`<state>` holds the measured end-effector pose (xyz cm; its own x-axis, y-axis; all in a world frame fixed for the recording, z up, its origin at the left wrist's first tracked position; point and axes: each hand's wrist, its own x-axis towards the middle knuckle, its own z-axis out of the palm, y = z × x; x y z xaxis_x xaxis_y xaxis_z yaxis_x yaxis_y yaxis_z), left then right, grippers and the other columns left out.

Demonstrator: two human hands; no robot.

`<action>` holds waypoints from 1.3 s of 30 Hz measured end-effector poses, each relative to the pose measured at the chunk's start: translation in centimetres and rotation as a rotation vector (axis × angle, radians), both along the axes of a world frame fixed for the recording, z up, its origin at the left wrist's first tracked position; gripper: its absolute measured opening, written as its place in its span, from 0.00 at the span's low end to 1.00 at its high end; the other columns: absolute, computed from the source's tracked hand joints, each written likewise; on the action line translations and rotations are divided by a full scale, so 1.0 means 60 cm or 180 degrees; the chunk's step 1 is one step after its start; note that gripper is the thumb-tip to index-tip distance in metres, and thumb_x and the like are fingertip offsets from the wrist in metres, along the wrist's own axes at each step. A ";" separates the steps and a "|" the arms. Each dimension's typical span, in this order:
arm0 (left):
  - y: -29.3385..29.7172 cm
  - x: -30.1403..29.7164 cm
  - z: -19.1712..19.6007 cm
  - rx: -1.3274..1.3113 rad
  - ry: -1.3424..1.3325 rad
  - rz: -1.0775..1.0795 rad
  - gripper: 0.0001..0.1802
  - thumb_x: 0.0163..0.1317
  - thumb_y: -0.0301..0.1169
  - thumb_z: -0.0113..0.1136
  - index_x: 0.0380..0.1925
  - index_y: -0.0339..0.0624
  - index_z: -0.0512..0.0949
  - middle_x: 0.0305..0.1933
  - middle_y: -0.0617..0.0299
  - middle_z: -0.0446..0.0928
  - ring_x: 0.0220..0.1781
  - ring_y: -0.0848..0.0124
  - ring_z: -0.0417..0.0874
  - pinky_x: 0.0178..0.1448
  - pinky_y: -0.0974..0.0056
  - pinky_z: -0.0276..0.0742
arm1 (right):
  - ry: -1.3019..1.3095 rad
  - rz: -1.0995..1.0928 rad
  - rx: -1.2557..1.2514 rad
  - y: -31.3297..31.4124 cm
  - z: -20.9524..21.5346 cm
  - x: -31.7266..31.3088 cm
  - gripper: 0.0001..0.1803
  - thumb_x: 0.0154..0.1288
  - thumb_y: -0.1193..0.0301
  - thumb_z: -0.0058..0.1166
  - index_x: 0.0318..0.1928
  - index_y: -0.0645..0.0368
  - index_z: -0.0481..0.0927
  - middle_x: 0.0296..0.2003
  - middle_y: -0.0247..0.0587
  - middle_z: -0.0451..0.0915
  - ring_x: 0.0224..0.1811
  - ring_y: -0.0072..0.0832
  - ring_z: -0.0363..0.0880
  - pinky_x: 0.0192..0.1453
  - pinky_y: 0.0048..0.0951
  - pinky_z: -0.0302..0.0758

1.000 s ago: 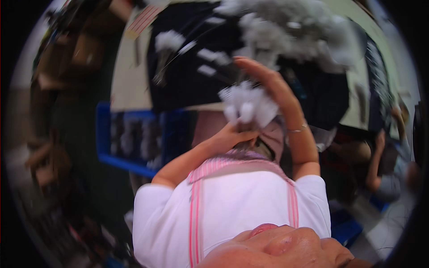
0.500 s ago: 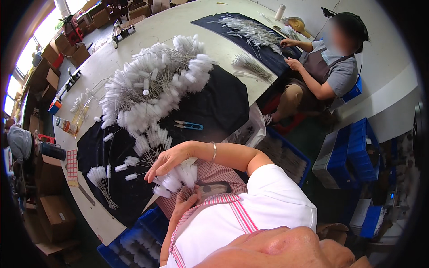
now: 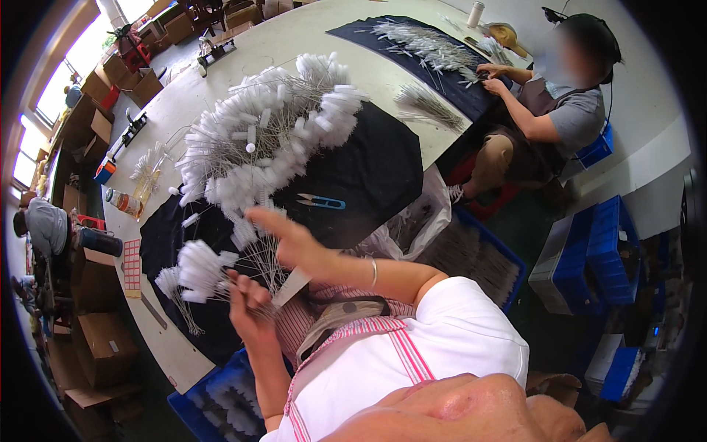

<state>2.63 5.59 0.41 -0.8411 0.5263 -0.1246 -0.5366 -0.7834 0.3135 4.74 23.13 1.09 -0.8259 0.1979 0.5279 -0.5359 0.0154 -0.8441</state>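
My left hand (image 3: 249, 303) is closed around the wire stems of a small bundle of white bottle brushes (image 3: 193, 269), whose fluffy heads fan out to the left. My right hand (image 3: 289, 237), with a bracelet on its wrist, stretches over the black cloth (image 3: 368, 173) with its fingers spread. It is at the near edge of a large pile of white brushes (image 3: 272, 140) and seems to hold nothing. Small blue-handled snips (image 3: 322, 201) lie on the cloth just beyond the right hand.
A long pale table (image 3: 294, 44) carries the cloth. Farther along it, a seated person (image 3: 549, 110) sorts brushes on another dark cloth (image 3: 412, 44). Blue crates (image 3: 604, 243) stand on the right and below me; cardboard boxes (image 3: 99, 339) stand on the left. A clear bag (image 3: 412, 221) hangs at the table edge.
The view has swung and steadied over the table. My right hand has let go of the bundle and reached toward the pile; my left hand now holds the bundle alone.
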 end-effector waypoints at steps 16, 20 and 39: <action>-0.004 0.008 0.034 -0.1683 -0.0305 0.0495 0.18 0.64 0.35 0.52 0.52 0.40 0.71 0.36 0.63 0.75 0.40 0.74 0.78 0.45 0.71 0.75 | 0.0880 -0.0239 0.2545 -0.092 -0.035 0.034 0.32 0.53 0.48 0.50 0.55 0.53 0.71 0.59 0.45 0.65 0.64 0.46 0.58 0.68 0.55 0.45; -0.009 -0.008 -0.024 -0.2694 0.1223 0.0393 0.17 0.70 0.39 0.44 0.51 0.39 0.70 0.25 0.64 0.68 0.16 0.80 0.63 0.19 0.75 0.60 | 0.0465 -0.1831 0.3178 0.037 -0.071 0.027 0.24 0.45 0.65 0.62 0.45 0.60 0.76 0.48 0.46 0.75 0.54 0.43 0.69 0.57 0.45 0.64; -0.044 -0.022 -0.081 -0.1874 0.0976 0.0266 0.06 0.65 0.29 0.54 0.38 0.41 0.70 0.27 0.55 0.78 0.16 0.80 0.70 0.18 0.76 0.64 | -0.2018 -0.0487 0.0639 0.164 -0.095 0.006 0.09 0.64 0.70 0.51 0.41 0.62 0.74 0.28 0.38 0.74 0.27 0.28 0.72 0.39 0.32 0.71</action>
<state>1.33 2.93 -4.47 -0.9192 0.3751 -0.1199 -0.3000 -0.4698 0.8302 5.07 32.94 -4.62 -0.9582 0.2859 -0.0102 0.0822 0.2408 -0.9671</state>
